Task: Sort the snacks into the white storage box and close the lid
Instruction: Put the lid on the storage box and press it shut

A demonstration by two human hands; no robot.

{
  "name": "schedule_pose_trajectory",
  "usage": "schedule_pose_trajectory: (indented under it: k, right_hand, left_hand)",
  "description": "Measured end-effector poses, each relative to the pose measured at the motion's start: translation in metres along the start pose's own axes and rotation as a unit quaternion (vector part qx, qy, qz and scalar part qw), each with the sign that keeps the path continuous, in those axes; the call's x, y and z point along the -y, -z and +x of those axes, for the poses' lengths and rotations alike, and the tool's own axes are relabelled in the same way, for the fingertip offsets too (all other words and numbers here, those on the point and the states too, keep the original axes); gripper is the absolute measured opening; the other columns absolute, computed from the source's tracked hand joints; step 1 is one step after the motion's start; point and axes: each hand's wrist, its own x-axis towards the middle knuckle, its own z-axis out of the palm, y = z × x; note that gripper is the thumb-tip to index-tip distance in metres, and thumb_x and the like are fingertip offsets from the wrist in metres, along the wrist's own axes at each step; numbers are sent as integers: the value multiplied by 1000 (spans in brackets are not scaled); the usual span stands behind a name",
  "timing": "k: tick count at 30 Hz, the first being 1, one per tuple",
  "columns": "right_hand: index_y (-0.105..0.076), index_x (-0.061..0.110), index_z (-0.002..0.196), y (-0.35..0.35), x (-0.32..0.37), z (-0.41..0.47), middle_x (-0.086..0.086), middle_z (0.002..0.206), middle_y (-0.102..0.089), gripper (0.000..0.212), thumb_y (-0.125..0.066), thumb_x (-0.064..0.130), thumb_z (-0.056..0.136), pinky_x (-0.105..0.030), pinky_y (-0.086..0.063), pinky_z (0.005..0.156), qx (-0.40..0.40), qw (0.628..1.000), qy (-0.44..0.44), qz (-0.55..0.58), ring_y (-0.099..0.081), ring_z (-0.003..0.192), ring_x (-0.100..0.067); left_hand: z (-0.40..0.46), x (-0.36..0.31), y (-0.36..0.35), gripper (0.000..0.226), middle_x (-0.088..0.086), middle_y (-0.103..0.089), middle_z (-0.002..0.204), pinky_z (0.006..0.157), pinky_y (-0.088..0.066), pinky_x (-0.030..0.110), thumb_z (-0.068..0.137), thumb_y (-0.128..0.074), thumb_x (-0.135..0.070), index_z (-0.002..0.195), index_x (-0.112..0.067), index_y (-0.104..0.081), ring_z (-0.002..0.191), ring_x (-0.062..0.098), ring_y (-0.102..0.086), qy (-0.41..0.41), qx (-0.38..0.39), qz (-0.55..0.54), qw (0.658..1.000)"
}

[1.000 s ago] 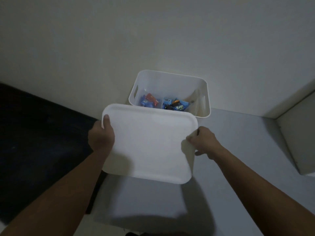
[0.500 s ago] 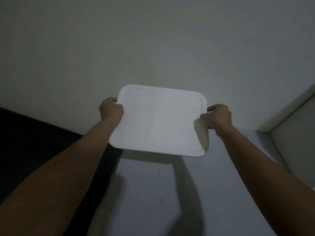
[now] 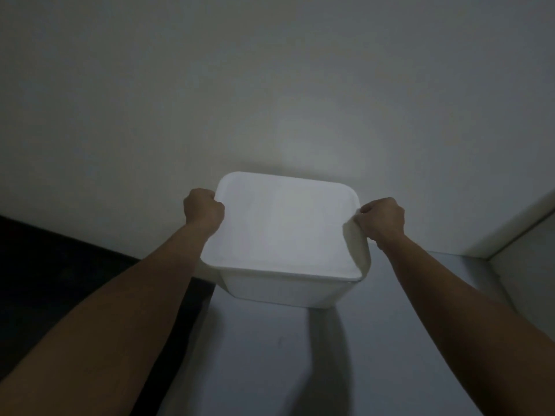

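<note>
The white storage box (image 3: 285, 291) stands on the grey surface against the wall. A white lid (image 3: 282, 226) lies flat over its top and covers the whole opening, so the snacks inside are hidden. My left hand (image 3: 203, 210) grips the lid's left edge with curled fingers. My right hand (image 3: 380, 219) grips the lid's right edge, where the rim looks slightly lifted near the front corner.
The grey surface (image 3: 270, 355) stretches toward me in front of the box. A dark area (image 3: 60, 280) lies to the left. A pale wall (image 3: 270, 85) rises behind the box, and a white block or ledge (image 3: 522, 253) sits at the right.
The lid, held in front of the open box a second ago, has been carried forward and set down on top of the box. Both hands have kept hold of its edges.
</note>
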Motion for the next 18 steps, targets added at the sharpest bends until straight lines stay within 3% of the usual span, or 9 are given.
schedule_pose_trajectory:
  k: [12, 15, 18]
  right_hand:
    - [-76, 7, 92, -17, -10, 13, -16, 94, -73, 17, -63, 12, 84, -35, -56, 84, -15, 1000, -2, -9, -68, 90, -34]
    - [-76, 8, 96, -18, -15, 11, -17, 97, -73, 19, -61, 12, 86, -36, -55, 85, -29, 999, -15, -1, -67, 93, -35]
    - [-75, 10, 100, -22, -21, 5, -17, 100, -72, 22, -59, 12, 87, -32, -51, 84, -29, 999, -21, 1, -66, 98, -36]
  left_hand:
    - [8, 4, -23, 29, 21, -71, 92, 82, -56, 41, 71, -49, 5, 86, 3, -73, 90, 38, -65, 24, 17, 9, 1000]
    - [6, 6, -26, 19, 15, -61, 73, 72, -49, 32, 69, -49, 3, 63, -9, -62, 74, 29, -59, 26, 14, -5, 1000]
    - [2, 6, -28, 23, 6, -54, 67, 63, -44, 30, 68, -50, 3, 64, -19, -55, 66, 24, -53, 27, 13, -22, 999]
